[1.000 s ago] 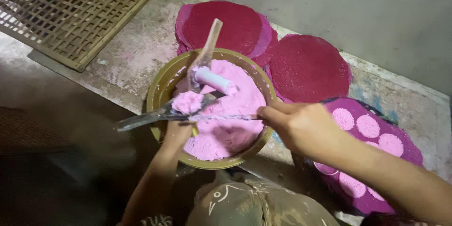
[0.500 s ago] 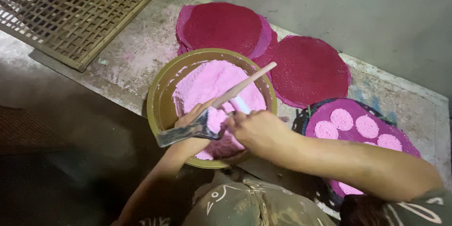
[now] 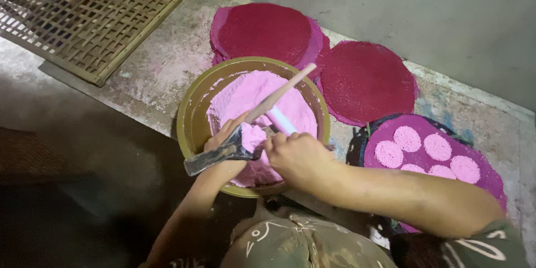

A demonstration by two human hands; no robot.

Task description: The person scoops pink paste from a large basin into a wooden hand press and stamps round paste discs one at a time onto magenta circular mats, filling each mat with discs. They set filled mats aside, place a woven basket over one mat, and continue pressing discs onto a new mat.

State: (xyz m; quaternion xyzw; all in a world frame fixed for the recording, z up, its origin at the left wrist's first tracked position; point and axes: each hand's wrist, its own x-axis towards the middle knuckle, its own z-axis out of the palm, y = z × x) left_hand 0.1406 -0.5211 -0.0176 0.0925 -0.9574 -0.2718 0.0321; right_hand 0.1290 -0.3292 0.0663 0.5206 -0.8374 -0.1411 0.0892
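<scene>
An olive-green bowl (image 3: 187, 128) on a concrete ledge holds pink paste (image 3: 251, 92). My left hand (image 3: 223, 137) reaches in from below and is closed at the base of a wooden-handled tool (image 3: 285, 86), whose pale cylinder (image 3: 281, 121) points toward my right hand. My right hand (image 3: 298, 156) is closed on one end of a flat metal blade (image 3: 212, 159). The blade lies across the bowl's near side with a lump of pink paste on it, right beside my left fingers.
Two dark red round mats (image 3: 262, 30) (image 3: 365, 81) lie behind the bowl against a grey wall (image 3: 391, 0). To the right, a purple round mat (image 3: 391, 134) carries several pink discs (image 3: 436, 146). A bamboo lattice tray (image 3: 95, 17) lies at the upper left. My clothed knees (image 3: 301, 245) fill the bottom edge.
The wooden handle swung from upright to slanting right. My right hand slid left over the bowl, and the blade now sits nearer the bowl's front rim with paste on it.
</scene>
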